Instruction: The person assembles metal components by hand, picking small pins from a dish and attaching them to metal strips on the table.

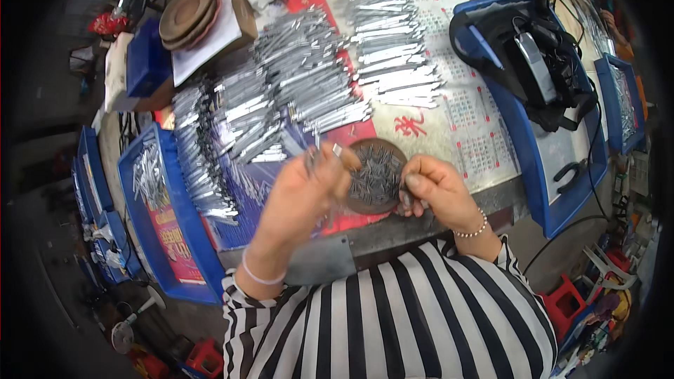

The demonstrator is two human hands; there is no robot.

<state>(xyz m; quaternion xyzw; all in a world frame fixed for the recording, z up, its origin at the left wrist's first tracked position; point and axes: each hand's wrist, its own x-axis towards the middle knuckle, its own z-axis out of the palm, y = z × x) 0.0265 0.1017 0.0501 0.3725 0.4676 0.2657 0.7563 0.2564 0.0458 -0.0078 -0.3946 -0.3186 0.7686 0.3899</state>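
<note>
My left hand [303, 193] is closed and a little smeared by motion, above the left side of a round brown dish. From its fingers sticks the end of a thin silvery metal strip [338, 149]. The dish [366, 209] holds many small dark metal pins [378, 168]. At the dish's right rim my right hand [437, 188] is pinched, thumb against fingers; what lies in that pinch is too small to make out. Rows of similar metal strips [312, 74] lie beyond my left hand, and another stack [393, 42] lies farther back.
A blue tray [207, 267] with loose metal pieces stands at left. The right-hand blue tray [554, 217] holds a black bag [551, 63] and black-handled pliers [567, 173]. Stacked brown dishes [188, 17] rest on a box at back left. Printed sheets [456, 109] cover the table.
</note>
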